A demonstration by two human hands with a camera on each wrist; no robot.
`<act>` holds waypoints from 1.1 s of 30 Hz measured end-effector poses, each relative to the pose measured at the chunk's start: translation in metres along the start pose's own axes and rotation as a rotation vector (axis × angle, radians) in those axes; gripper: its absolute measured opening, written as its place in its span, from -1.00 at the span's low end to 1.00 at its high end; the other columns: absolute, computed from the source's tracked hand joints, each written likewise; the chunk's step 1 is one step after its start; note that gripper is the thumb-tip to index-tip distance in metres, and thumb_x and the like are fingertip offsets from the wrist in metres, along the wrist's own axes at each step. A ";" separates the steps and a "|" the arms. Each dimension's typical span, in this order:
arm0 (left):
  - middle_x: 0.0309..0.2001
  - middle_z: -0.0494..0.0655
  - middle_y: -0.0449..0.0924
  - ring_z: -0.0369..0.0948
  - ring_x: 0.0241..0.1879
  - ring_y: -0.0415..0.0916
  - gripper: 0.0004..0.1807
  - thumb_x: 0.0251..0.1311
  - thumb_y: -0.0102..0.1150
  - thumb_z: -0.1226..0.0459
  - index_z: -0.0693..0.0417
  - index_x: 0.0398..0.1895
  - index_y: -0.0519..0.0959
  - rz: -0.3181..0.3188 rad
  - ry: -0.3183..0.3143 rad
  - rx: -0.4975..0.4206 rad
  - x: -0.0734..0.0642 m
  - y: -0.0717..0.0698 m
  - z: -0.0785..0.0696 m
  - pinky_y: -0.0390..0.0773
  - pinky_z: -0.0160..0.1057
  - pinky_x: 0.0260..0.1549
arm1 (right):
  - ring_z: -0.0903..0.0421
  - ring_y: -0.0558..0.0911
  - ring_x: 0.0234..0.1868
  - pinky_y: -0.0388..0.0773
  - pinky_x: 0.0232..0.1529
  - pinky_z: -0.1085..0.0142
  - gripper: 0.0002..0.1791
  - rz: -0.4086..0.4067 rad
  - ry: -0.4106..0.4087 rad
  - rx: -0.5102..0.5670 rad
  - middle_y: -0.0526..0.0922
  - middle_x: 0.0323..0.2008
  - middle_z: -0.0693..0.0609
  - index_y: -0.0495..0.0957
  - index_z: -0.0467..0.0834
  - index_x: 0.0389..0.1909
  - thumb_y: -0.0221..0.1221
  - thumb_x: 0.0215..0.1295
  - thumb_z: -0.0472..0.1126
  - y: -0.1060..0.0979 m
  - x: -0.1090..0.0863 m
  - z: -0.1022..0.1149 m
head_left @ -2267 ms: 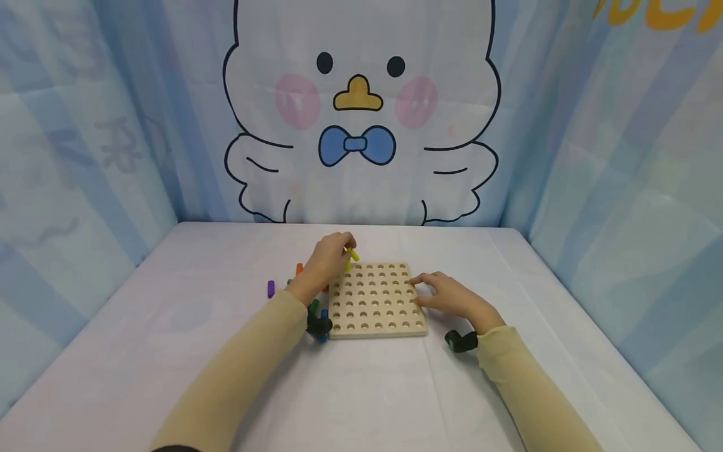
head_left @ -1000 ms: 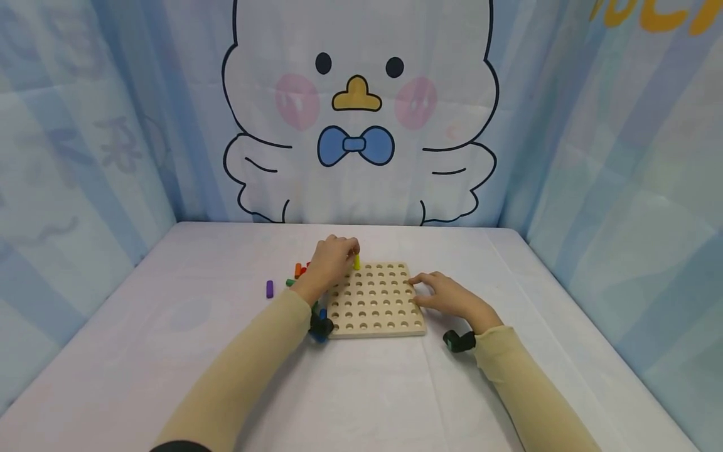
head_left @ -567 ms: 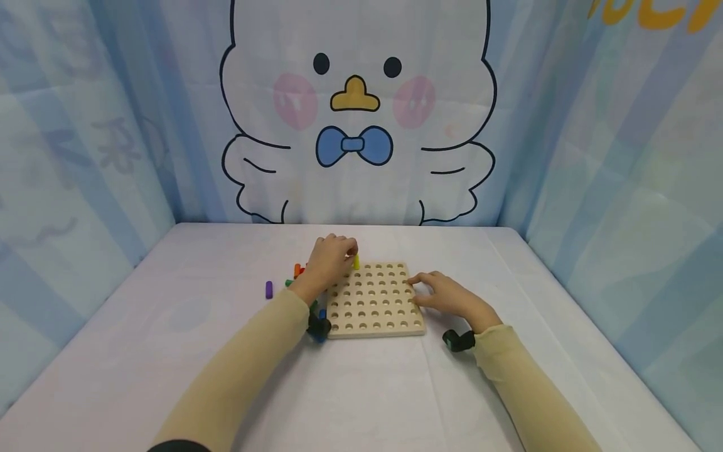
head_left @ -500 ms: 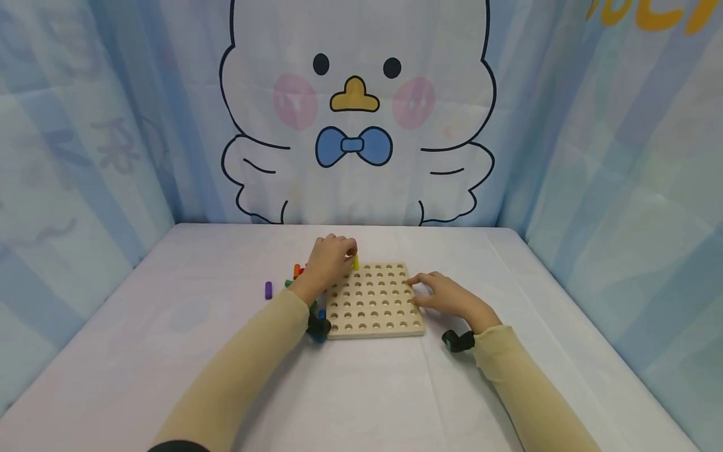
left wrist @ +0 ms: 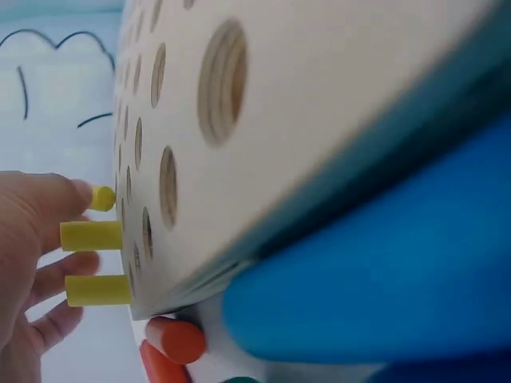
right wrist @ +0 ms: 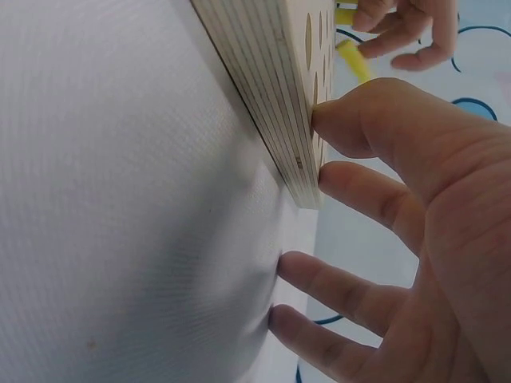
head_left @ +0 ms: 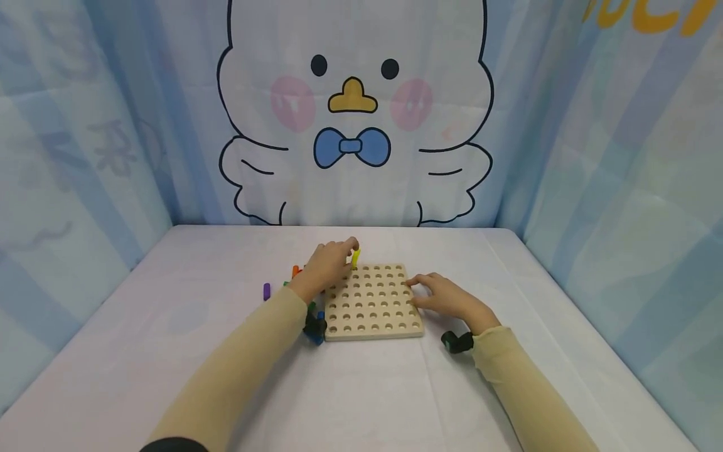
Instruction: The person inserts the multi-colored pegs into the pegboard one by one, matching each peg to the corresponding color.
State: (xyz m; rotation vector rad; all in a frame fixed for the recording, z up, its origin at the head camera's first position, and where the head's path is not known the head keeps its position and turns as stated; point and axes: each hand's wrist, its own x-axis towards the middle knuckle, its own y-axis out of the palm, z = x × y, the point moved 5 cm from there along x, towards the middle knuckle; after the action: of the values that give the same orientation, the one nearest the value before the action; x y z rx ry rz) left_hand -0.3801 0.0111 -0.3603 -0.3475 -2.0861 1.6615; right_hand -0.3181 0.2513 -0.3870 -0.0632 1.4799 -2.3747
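Observation:
My left hand point(head_left: 327, 267) is over the far left corner of a wooden pegboard point(head_left: 374, 301) with rows of round holes. It pinches a yellow peg point(left wrist: 102, 198) between thumb and finger; this peg looks tilted in the right wrist view. Two more yellow pegs, one nearer the hand point(left wrist: 92, 235) and one lower point(left wrist: 98, 290), stand upright in holes along the edge. At the board's right edge, my right hand point(head_left: 446, 296) touches the wood with thumb and forefinger, the other fingers spread onto the cloth.
Loose pegs lie left of the board, partly hidden by the left arm: orange point(head_left: 295, 270), green point(head_left: 311, 307), blue point(left wrist: 383, 263) and red ones. A purple peg point(head_left: 267, 291) lies farther left on the white tablecloth point(head_left: 361, 395). A printed curtain point(head_left: 350, 188) stands behind.
A yellow peg the left hand was pressing upright now stands in its hole, and another shows tilted in its fingers. The left hand has lifted slightly; the right hand stays at the board's edge.

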 end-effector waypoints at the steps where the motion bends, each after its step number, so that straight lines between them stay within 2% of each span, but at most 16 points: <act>1: 0.12 -0.01 0.68 0.01 0.10 0.61 -0.64 0.46 0.22 0.20 -0.05 0.26 0.48 0.033 0.009 0.009 0.001 0.001 -0.001 0.49 0.09 0.18 | -0.33 0.38 0.43 0.34 0.38 -0.25 -0.44 0.001 0.000 -0.002 0.33 0.44 -0.36 0.47 -0.07 0.40 0.20 0.44 -0.01 0.000 0.000 0.000; 6: 0.04 -0.02 0.70 0.02 0.10 0.58 -0.73 0.52 0.12 0.18 -0.10 0.20 0.57 0.142 0.032 0.094 0.007 0.004 -0.005 0.46 0.11 0.18 | -0.31 0.40 0.41 0.36 0.36 -0.23 -0.44 0.005 -0.007 -0.001 0.34 0.43 -0.35 0.46 -0.06 0.40 0.21 0.45 -0.01 -0.002 0.000 0.003; 10: 0.04 0.01 0.71 0.05 0.12 0.58 -0.68 0.57 0.02 0.19 -0.12 0.30 0.50 0.198 0.004 0.084 0.010 0.005 -0.006 0.38 0.16 0.26 | -0.31 0.40 0.41 0.38 0.36 -0.23 -0.44 0.009 0.005 0.010 0.32 0.45 -0.35 0.46 -0.05 0.41 0.21 0.45 0.01 -0.003 0.001 0.004; 14: 0.21 0.06 0.61 0.08 0.24 0.52 -0.56 0.59 -0.05 0.22 -0.19 0.47 0.38 0.266 -0.028 0.067 0.014 0.008 -0.008 0.27 0.24 0.38 | -0.30 0.41 0.40 0.41 0.33 -0.21 -0.43 0.012 0.023 0.010 0.32 0.45 -0.34 0.46 -0.04 0.41 0.21 0.45 0.02 -0.003 0.001 0.002; 18: 0.30 0.02 0.51 0.06 0.30 0.45 -0.60 0.61 -0.06 0.19 -0.18 0.42 0.46 0.323 -0.041 0.120 0.018 0.011 -0.011 0.26 0.23 0.38 | -0.29 0.42 0.40 0.42 0.33 -0.20 -0.43 0.010 0.028 0.008 0.32 0.46 -0.33 0.46 -0.03 0.41 0.22 0.45 0.02 -0.001 0.002 0.000; 21: 0.23 0.01 0.54 0.04 0.26 0.46 -0.66 0.60 -0.03 0.19 -0.11 0.31 0.54 0.325 -0.051 0.136 0.016 0.010 -0.009 0.27 0.20 0.37 | -0.29 0.42 0.40 0.41 0.33 -0.20 -0.44 0.010 0.020 0.009 0.32 0.45 -0.34 0.46 -0.04 0.41 0.22 0.45 0.02 0.001 0.003 0.001; 23: 0.18 0.02 0.54 0.04 0.20 0.47 -0.70 0.57 0.01 0.21 -0.08 0.27 0.54 0.292 -0.043 0.130 0.014 0.007 -0.008 0.31 0.17 0.32 | -0.29 0.41 0.41 0.41 0.33 -0.20 -0.44 0.012 0.018 0.009 0.32 0.46 -0.34 0.46 -0.04 0.41 0.21 0.45 0.02 0.002 0.004 0.002; 28: 0.07 0.04 0.56 0.04 0.07 0.49 -0.76 0.53 0.10 0.26 -0.02 0.18 0.47 0.205 0.021 0.130 0.013 -0.005 -0.010 0.42 0.10 0.17 | -0.30 0.40 0.42 0.37 0.37 -0.22 -0.44 0.016 0.013 -0.004 0.32 0.45 -0.34 0.45 -0.04 0.42 0.19 0.47 0.02 0.000 0.001 0.002; 33: 0.05 -0.02 0.64 0.02 0.07 0.54 -0.76 0.56 0.02 0.27 -0.04 0.20 0.44 0.186 0.061 0.201 0.012 -0.014 -0.012 0.52 0.04 0.16 | -0.31 0.38 0.43 0.33 0.40 -0.24 -0.43 0.025 0.003 -0.028 0.31 0.45 -0.34 0.44 -0.04 0.43 0.16 0.48 0.05 -0.003 0.000 0.001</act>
State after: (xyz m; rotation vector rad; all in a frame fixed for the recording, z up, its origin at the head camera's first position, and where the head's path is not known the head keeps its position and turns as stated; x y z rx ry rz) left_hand -0.3834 0.0234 -0.3420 -0.5324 -1.8698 1.9237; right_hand -0.3189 0.2513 -0.3835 -0.0473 1.5069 -2.3359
